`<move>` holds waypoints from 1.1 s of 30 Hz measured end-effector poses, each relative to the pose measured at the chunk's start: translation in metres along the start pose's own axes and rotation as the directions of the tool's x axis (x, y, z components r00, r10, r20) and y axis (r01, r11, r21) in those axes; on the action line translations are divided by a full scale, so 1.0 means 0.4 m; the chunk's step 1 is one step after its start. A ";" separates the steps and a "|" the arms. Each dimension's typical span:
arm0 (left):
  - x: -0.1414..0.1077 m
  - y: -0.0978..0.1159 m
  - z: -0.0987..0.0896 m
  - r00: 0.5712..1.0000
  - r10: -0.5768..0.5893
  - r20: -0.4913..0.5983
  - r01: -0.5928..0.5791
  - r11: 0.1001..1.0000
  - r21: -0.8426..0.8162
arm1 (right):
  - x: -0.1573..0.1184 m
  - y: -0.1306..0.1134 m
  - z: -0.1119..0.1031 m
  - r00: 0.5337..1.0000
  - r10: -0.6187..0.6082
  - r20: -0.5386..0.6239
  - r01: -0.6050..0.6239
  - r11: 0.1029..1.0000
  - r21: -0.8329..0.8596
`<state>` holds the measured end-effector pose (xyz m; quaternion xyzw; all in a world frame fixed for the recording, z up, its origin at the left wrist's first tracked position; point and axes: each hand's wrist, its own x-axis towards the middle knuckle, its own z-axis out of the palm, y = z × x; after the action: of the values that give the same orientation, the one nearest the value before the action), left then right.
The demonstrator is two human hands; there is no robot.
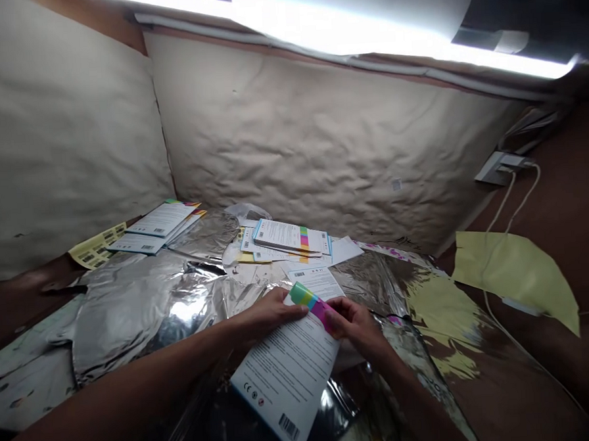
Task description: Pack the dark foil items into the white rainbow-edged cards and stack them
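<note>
Right fingers [335,316] pinch a multicoloured tab strip [311,304] on a printed card [288,379], left fingers [294,311] spread beside it.

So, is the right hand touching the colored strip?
Touching: the head view shows the right hand with fingertips on the pink end of the colored strip, atop the white barcoded card.

foil [136,314] — silver, crinkled | printed cards [288,237] — stacked | yellow paper sheet [515,278] | wall socket [494,168]
</note>
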<state>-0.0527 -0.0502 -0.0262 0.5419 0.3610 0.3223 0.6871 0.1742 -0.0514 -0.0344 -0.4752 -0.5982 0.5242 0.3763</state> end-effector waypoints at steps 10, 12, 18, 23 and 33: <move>-0.019 0.001 -0.006 0.997 0.056 0.048 -0.058 0.997 0.045 | 0.058 -0.180 -0.010 0.875 0.200 0.440 -0.050 0.943 -0.329; -0.021 0.001 -0.009 0.996 0.081 0.034 -0.083 0.994 0.066 | 0.065 -0.180 0.006 0.901 0.201 0.384 -0.007 0.893 -0.450; -0.017 -0.006 -0.022 0.988 0.107 -0.109 -0.093 0.987 0.127 | 0.077 -0.122 0.077 0.993 -0.008 0.118 0.086 0.736 -0.672; -0.016 -0.008 -0.035 0.995 0.085 -0.050 -0.078 0.989 0.124 | 0.075 -0.108 0.037 0.917 0.150 0.370 -0.088 0.980 -0.179; -0.012 0.000 -0.035 0.998 0.054 0.045 -0.060 0.988 0.141 | 0.048 -0.017 0.018 0.885 0.209 0.415 -0.350 0.887 0.300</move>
<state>-0.0672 -0.0470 -0.0275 0.6062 0.3532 0.3040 0.6445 0.1611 -0.0346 -0.0300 -0.3712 -0.4735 0.7562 0.2571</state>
